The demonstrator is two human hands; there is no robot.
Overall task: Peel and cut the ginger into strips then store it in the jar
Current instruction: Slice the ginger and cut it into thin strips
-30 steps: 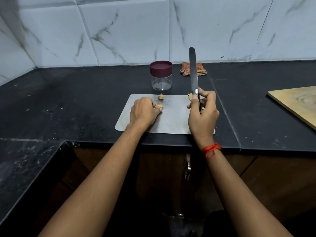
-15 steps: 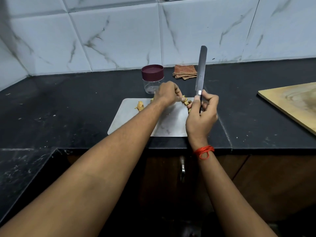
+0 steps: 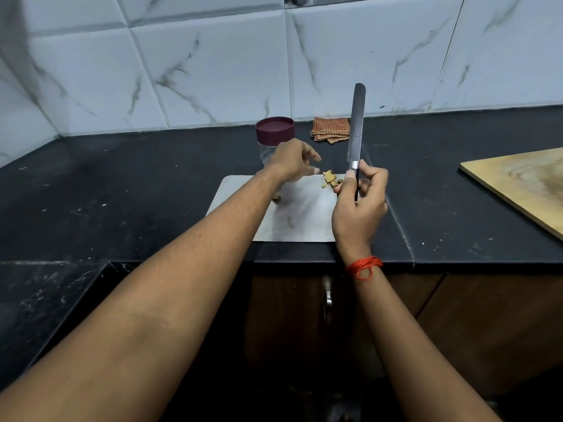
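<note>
A metal cutting sheet [image 3: 301, 220] lies on the black counter. Small ginger scraps [image 3: 329, 177] sit at its far right edge. My right hand [image 3: 359, 205] grips a long knife [image 3: 357, 123] by the handle, blade pointing up. My left hand [image 3: 292, 162] hovers over the sheet's far edge just left of the scraps, fingers spread and nothing in them. Another ginger bit [image 3: 276, 198] shows partly under my left forearm. Behind the left hand stands a clear jar [image 3: 268, 150] with its maroon lid [image 3: 275, 129] on.
A folded checked cloth [image 3: 330, 134] lies by the wall behind the knife. A wooden board [image 3: 518, 187] rests on the counter at the right. The counter's front edge runs just below the sheet, with a cabinet handle [image 3: 327, 296] underneath.
My left hand left the sheet's middle, reached to its far right edge by the scraps, and has now opened its fingers. The knife stayed upright in my right hand.
</note>
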